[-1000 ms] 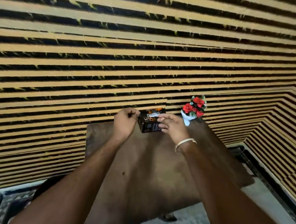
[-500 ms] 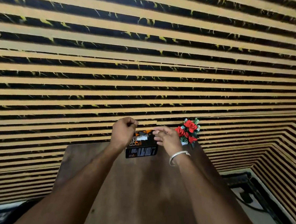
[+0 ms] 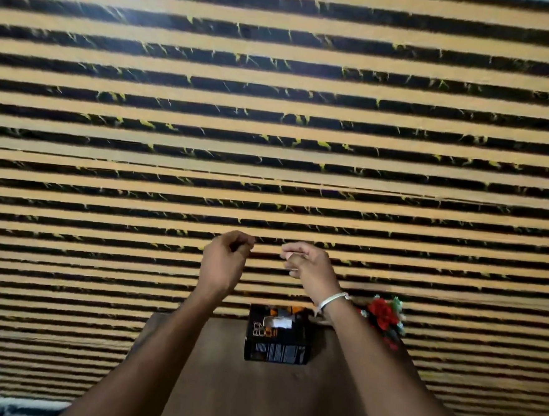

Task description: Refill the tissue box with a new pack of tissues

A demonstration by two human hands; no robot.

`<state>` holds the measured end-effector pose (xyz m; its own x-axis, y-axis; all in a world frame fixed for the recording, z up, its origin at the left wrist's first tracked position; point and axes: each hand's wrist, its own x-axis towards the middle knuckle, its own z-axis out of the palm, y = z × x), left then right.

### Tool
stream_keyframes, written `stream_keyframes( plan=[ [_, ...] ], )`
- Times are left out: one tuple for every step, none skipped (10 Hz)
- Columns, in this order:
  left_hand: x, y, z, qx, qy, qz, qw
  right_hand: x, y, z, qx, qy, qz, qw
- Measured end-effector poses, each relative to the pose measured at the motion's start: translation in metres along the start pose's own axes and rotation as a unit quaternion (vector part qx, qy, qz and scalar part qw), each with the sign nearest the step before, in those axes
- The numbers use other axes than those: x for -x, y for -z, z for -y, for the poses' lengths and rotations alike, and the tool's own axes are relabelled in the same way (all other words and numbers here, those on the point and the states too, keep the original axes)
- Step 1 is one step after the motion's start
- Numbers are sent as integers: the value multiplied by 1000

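A small black tissue box (image 3: 276,344) with orange print stands on the brown wooden table (image 3: 253,394), close to its far edge. A bit of white tissue (image 3: 279,322) shows at the box's top opening. Both my hands are raised above the box and touch nothing on the table. My left hand (image 3: 225,259) is up and left of the box, fingers curled into a loose fist. My right hand (image 3: 308,265), with a white bracelet on the wrist, is up and right, fingers pinched together. A pale patch at its fingertips is too blurred to identify.
A small pot of red artificial flowers (image 3: 384,316) stands at the table's far right corner, just right of the box. A wall of tan and black horizontal slats (image 3: 272,126) rises directly behind the table. Patterned floor shows at the bottom left.
Both hands have let go of the box and risen above it. The box now rests upright on the table. The camera has tilted upward toward the wall.
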<state>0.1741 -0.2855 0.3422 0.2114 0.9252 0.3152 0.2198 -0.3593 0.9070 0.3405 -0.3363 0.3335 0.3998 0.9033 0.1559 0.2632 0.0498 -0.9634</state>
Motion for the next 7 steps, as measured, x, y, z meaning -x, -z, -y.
stream_keyframes(
  plan=[
    [-15, 13, -43, 16, -38, -20, 999, -18, 16, 47, -7, 65, 17, 998],
    [-30, 24, -82, 32, -77, -37, 996, -35, 30, 92, -21, 125, 26, 992],
    [-41, 35, -118, 38, -106, -62, 992, -49, 40, 134, -31, 175, 25, 984],
    [-54, 46, -143, 25, -145, -80, 986, -57, 47, 166, -45, 211, 23, 976],
    [-62, 55, -159, 16, -152, -102, 983, -61, 49, 182, -42, 227, 13, 973],
    [-66, 61, -165, 16, -176, -102, 979, -62, 50, 189, -48, 230, 9, 972],
    [-69, 66, -171, 8, -180, -106, 978, -58, 47, 195, -47, 229, 1, 972]
  ],
)
